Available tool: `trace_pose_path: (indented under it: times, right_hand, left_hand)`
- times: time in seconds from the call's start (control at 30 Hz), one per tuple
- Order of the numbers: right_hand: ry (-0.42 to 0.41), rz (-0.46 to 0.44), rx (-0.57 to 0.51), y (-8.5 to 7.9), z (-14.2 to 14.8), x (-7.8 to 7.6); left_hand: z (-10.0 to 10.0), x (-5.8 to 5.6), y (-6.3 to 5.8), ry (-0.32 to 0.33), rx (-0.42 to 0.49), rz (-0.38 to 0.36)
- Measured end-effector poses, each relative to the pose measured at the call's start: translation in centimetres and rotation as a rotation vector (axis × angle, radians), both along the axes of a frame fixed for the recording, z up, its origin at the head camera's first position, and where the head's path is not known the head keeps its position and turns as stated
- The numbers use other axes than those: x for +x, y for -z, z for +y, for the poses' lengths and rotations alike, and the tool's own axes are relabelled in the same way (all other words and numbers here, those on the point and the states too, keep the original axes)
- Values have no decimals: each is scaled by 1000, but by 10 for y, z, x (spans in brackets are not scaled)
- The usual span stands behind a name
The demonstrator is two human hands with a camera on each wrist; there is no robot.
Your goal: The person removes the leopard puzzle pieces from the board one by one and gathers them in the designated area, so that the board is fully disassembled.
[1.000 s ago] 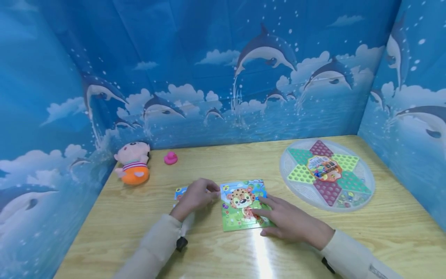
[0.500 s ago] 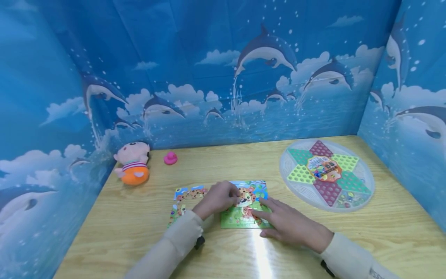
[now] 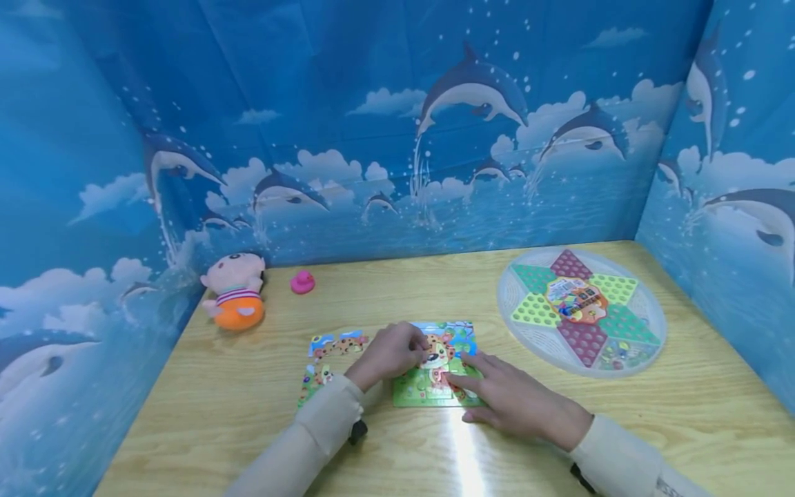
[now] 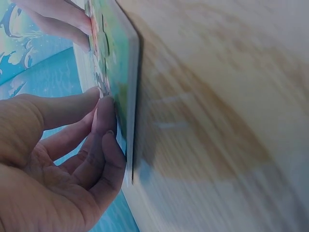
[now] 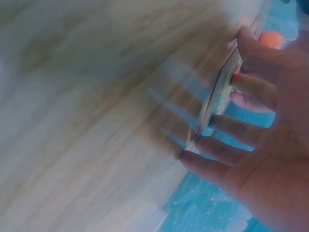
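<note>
A square jigsaw puzzle [image 3: 422, 395] with a cartoon leopard lies on the table. My left hand [image 3: 393, 352] reaches over its left part. In the left wrist view, the left thumb and index fingertip meet right at the puzzle's surface, pinching at a puzzle piece [image 4: 100, 92] mostly hidden by the fingers. My right hand [image 3: 509, 390] rests at the right side with spread, fairly straight fingers, some on the picture and others at the edge. Left of it lies a second leopard puzzle [image 3: 312, 379] with a bare, wood-coloured area inside its border, partly covered by the left forearm.
A plush toy [image 3: 238, 293] in orange shorts sits at the back left, with a pink rubber duck [image 3: 302, 281] beside it. On the right lies a round Chinese checkers board [image 3: 580, 314]. Blue dolphin-print sheets [image 3: 397, 124] stand around the wooden table [image 3: 205, 414].
The left hand has moved right from the puzzle's left edge onto its picture, uncovering more of the second puzzle. Over the last half second it stays put. The right hand keeps its place.
</note>
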State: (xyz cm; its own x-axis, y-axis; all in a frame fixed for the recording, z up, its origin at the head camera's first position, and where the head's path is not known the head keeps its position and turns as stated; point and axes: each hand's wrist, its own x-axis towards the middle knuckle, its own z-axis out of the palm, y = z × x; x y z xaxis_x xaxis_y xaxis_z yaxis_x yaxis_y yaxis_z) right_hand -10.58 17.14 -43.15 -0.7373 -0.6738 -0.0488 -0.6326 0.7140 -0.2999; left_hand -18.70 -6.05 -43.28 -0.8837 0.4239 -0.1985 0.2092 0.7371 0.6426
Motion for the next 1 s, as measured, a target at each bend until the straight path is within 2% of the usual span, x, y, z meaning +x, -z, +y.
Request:
trace_pose_path:
  times: [0.33, 0.47, 0.83, 1.0]
  right_hand:
    - [7, -5, 5, 1, 0, -1]
    - [7, -17, 2, 0, 0, -1]
    - [14, -19, 8, 0, -1, -1]
    - [12, -5, 5, 0, -2, 0]
  left_hand:
    - [0, -1, -2, -28, -11, 6]
    - [0, -2, -1, -39, 11, 21]
    - [-4, -1, -2, -70, 170, -43]
    - [-13, -1, -4, -70, 214, -38]
